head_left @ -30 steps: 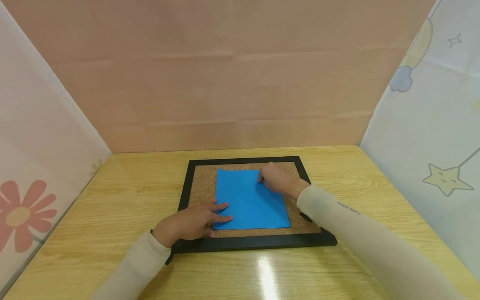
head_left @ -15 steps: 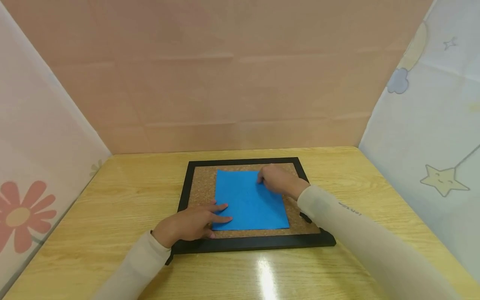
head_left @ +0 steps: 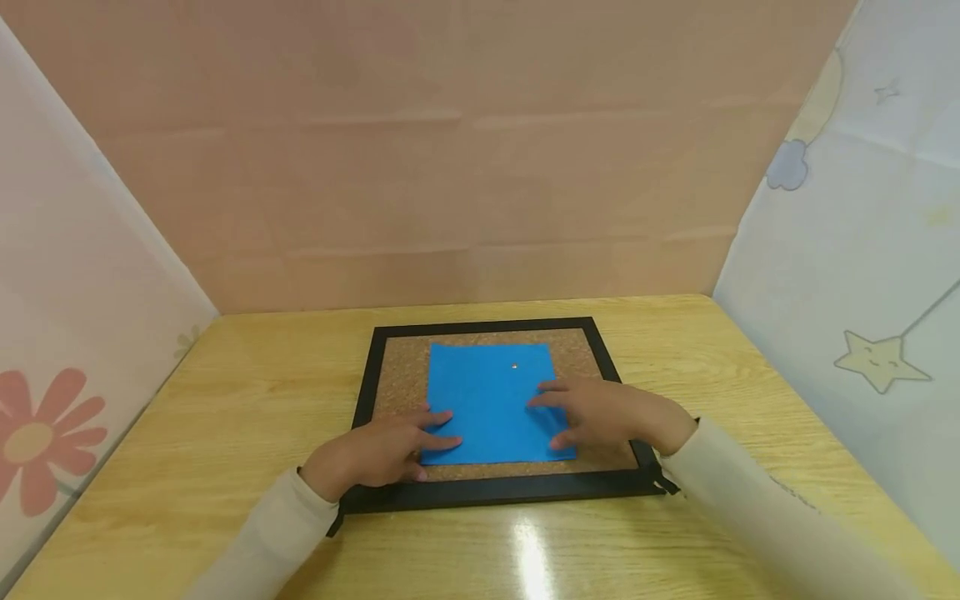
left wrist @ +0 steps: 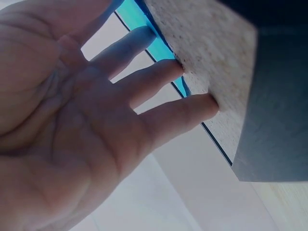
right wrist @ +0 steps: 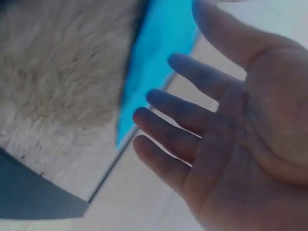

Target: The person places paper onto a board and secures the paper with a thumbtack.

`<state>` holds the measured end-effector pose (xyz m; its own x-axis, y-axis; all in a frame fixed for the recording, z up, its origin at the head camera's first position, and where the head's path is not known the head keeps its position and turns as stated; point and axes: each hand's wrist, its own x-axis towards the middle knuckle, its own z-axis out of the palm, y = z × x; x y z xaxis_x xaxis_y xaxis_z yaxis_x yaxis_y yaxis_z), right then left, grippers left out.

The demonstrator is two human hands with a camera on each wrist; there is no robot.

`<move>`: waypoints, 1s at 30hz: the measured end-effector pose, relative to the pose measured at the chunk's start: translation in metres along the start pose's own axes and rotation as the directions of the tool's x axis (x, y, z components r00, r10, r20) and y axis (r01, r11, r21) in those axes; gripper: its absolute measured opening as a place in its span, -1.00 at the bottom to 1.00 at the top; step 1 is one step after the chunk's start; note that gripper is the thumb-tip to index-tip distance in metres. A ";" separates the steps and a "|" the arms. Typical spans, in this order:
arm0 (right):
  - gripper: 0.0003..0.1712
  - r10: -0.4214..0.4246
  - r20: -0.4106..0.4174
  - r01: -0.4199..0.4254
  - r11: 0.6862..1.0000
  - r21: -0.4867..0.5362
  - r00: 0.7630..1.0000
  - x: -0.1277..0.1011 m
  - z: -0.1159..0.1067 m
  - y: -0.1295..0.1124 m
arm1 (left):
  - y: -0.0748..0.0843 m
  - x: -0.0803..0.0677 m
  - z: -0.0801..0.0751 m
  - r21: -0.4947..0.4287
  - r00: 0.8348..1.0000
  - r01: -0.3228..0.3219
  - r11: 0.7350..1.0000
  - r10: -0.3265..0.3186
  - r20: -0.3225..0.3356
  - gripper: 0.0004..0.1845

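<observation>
A blue sheet of paper [head_left: 487,404] lies flat on a cork board [head_left: 403,371] with a black frame. Near the sheet's upper right part sits a small shiny thumbtack [head_left: 514,366]. My left hand [head_left: 382,450] rests at the paper's lower left with fingers spread; its fingertips touch the sheet and cork in the left wrist view. Over the sheet's right side is my right hand [head_left: 611,412], fingers extended and holding nothing. In the right wrist view, its loosely bent fingers [right wrist: 175,108] appear just off the blue paper.
The board lies on a wooden table [head_left: 285,358]. A plain peach-coloured backdrop [head_left: 465,167] stands behind it. Patterned side panels, one with a flower [head_left: 37,442] and one with a star [head_left: 881,360], flank the table. Black tabs [head_left: 335,525] stick out at the frame's front corners.
My right hand has let go near the paper's upper right and moved down and right, its fingers straightening. The thumbtack there is now visible. My left hand has stayed in place.
</observation>
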<state>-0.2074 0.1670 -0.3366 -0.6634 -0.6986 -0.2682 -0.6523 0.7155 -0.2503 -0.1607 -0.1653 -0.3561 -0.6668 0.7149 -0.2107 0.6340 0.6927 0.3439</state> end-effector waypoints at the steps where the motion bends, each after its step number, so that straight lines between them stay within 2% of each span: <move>1: -0.32 -0.024 -0.021 0.024 0.999 -0.026 0.999 -0.007 0.000 -0.002 | 0.000 -0.001 0.000 -0.003 1.000 0.001 1.000 -0.001 -0.001 -0.38; 4: -0.39 -0.101 -0.115 0.086 0.988 -0.130 0.988 -0.024 0.004 -0.001 | 0.001 -0.002 0.000 -0.009 1.000 -0.008 1.000 0.008 -0.013 -0.38; 7: -0.43 -0.106 -0.215 0.061 0.976 -0.209 0.971 -0.034 0.016 0.004 | 0.000 -0.002 0.000 -0.008 1.000 -0.007 1.000 0.007 -0.016 -0.38; 10: -0.42 -0.047 -0.286 -0.020 0.974 -0.225 0.957 -0.039 0.029 0.009 | -0.001 -0.002 0.002 -0.004 1.000 -0.008 1.000 0.008 -0.018 -0.38; 15: -0.37 0.051 -0.335 -0.123 0.973 -0.197 0.941 -0.042 0.045 0.013 | -0.003 -0.002 0.004 -0.007 1.000 -0.012 1.000 0.012 -0.026 -0.38; 21: -0.32 0.028 -0.421 -0.127 0.969 -0.210 0.907 -0.036 0.052 0.013 | -0.005 -0.004 0.004 0.008 0.999 -0.005 1.000 0.005 -0.042 -0.38; 23: -0.29 0.029 -0.428 -0.136 0.966 -0.220 0.903 -0.035 0.053 0.012 | -0.005 -0.004 0.006 0.017 0.999 0.001 1.000 0.000 -0.053 -0.38; 27: -0.27 0.036 -0.418 -0.150 0.958 -0.244 0.908 -0.037 0.055 0.010 | -0.004 -0.004 0.013 0.056 0.992 0.009 0.998 -0.002 -0.127 -0.35; 30: -0.29 0.039 -0.425 -0.158 0.955 -0.250 0.904 -0.037 0.056 0.008 | -0.004 -0.007 0.019 0.110 0.966 0.045 0.993 -0.015 -0.257 -0.31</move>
<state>-0.1676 0.1995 -0.3809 -0.7809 -0.6080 0.1433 -0.6098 0.7917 0.0358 -0.1515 -0.1716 -0.3731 -0.7546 0.6557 0.0260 0.6426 0.7304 0.2313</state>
